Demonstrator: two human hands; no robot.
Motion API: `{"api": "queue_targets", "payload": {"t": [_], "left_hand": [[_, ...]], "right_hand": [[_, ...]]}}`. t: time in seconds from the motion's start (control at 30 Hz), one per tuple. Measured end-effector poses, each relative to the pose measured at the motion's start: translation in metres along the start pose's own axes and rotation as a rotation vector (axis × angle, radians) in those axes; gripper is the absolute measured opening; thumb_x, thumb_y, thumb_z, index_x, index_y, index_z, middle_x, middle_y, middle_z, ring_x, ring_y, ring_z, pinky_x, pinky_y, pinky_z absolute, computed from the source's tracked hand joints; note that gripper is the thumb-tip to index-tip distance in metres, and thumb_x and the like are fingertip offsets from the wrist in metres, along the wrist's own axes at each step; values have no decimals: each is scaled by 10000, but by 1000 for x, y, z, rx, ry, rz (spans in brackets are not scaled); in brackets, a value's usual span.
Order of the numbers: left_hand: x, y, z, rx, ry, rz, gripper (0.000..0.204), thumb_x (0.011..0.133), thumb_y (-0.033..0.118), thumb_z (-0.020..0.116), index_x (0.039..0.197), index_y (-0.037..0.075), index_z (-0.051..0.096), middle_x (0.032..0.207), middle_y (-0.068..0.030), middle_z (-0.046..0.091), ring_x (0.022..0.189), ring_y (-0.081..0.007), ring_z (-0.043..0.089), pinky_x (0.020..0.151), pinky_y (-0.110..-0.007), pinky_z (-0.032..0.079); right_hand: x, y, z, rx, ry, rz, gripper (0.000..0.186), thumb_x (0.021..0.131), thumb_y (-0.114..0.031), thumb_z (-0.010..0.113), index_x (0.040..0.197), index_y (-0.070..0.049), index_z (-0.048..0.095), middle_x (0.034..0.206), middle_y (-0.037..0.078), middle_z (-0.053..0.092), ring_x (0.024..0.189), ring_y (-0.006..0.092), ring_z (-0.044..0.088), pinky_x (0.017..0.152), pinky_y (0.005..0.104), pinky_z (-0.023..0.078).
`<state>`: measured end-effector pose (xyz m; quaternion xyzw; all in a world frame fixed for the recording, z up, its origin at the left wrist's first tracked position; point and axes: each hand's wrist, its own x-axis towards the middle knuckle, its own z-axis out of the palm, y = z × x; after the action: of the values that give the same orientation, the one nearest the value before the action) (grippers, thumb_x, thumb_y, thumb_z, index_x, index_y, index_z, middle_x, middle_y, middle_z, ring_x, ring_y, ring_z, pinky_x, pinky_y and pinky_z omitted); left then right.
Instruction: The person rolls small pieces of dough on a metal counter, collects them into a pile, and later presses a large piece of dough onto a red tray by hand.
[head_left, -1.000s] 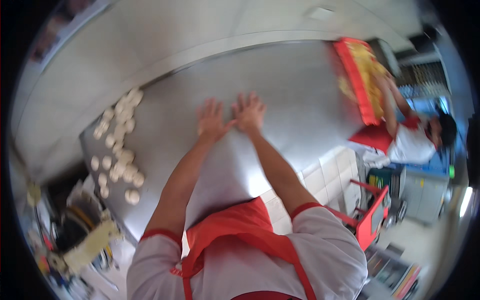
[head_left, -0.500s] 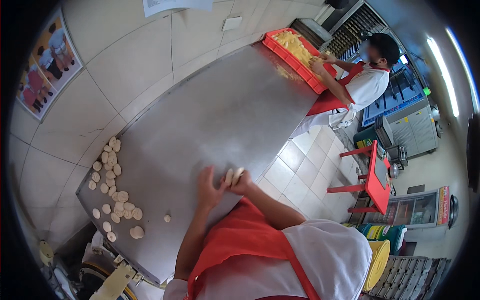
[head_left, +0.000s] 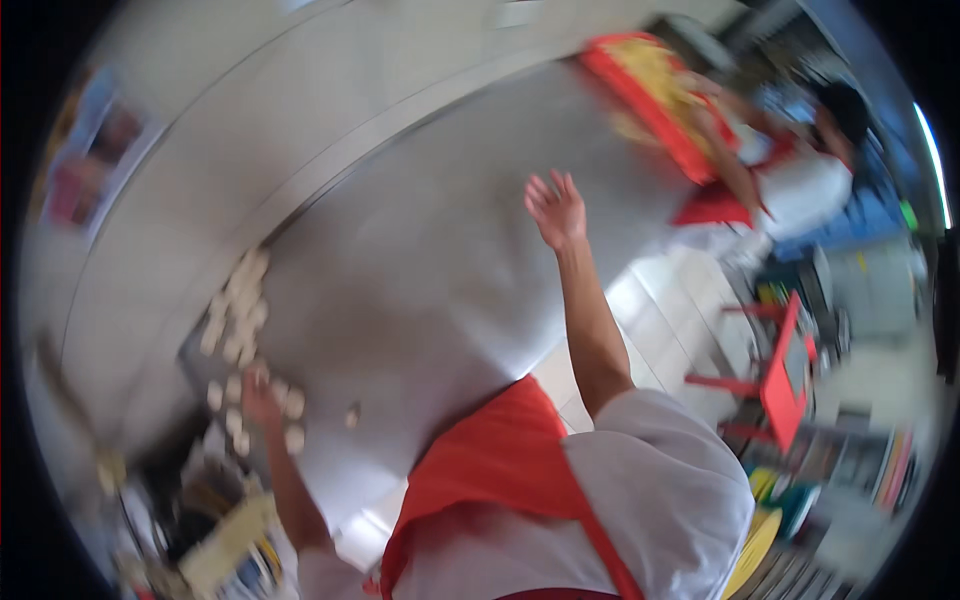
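Note:
Dough pieces, small, round and pale, lie in a cluster at the left end of the steel table. My left hand reaches down among the nearer ones. Blur hides its fingers and whether they grip any dough. My right hand is stretched out over the middle of the table toward its far end. Its fingers are apart, and no dough shows in them. One small lump of dough lies by itself to the right of the cluster.
At the far end a co-worker handles yellowish shredded stuff in a red crate. A tiled wall runs along the table's far left side. A red stool-like table stands on the floor at right. Machinery sits at lower left.
My hands were together at the near edge, with dough pieces in the right. They have parted: the left went to the dough cluster, the right outward over the table. The view has shifted and blurred.

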<state>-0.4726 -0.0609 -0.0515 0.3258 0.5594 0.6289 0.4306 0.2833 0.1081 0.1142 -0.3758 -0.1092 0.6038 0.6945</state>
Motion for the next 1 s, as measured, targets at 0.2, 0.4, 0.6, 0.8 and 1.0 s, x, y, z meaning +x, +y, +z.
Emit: {"api": "queue_targets", "payload": {"t": [0.2,0.4,0.6,0.8,1.0], "left_hand": [[-116,94,273,682,-482,97,608,794,121,724,1360,58,509,1308,-175,551,1069,-338,617,944,-432,505],[-115,93,237,995,-156,164,703,832,350,752,1384,22,465,1365,-233,479,1254,-401,479,1077,-484,399],[-51,46,163,1455,-78,-84,403,848,144,706,1211,27,575,1255,-249,552,1097,-385,593,927,-434,500],[-127,44,259,782,-340,96,285,854,39,635,1136,53,604,1144,-175,646,1048,-369,629,912,-426,511],[-214,-57,302,1100,-448,373,640,950,363,559,1466,27,382,1551,-208,315,1458,-408,243,1172,-533,236]], "right_hand": [[-159,248,44,-207,-180,835,515,979,-509,566,1312,-121,500,1094,87,637,913,214,630,781,325,543],[-168,281,39,-517,-393,853,365,940,-402,684,1131,-120,552,720,-27,575,576,107,543,527,215,454],[-150,197,-27,-1539,-187,-272,347,889,-245,728,1113,-44,555,893,107,609,834,263,605,730,376,503],[-189,148,-118,-1878,-147,-667,369,904,-133,639,1237,-11,536,1249,229,579,1153,404,530,989,471,414],[-197,173,-131,-2187,-130,-523,679,951,-371,575,1490,-20,358,1535,232,354,1397,437,334,1133,602,241]]}}
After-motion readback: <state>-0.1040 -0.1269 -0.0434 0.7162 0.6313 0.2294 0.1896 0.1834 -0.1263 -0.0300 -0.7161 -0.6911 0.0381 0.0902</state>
